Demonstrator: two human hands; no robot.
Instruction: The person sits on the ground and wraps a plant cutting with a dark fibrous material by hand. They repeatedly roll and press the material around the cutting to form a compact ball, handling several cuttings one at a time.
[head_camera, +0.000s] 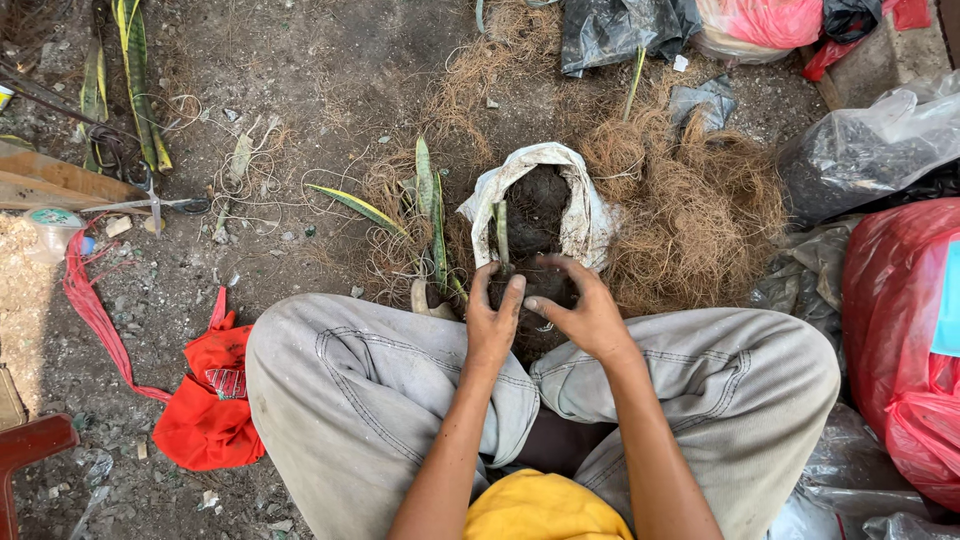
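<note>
L hand (492, 322) grip clenched on cutting (501, 238); R hand (585, 312) released, fingers pressing soil (540, 205).

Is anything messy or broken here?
Yes. The white bag of soil has a rolled, crumpled rim and sags open. Brown fibre lies heaped loose on the ground beside it. String is tangled in the dirt, and loose leaves lie left of the bag. Left hand and right hand press at the bag's soil.
</note>
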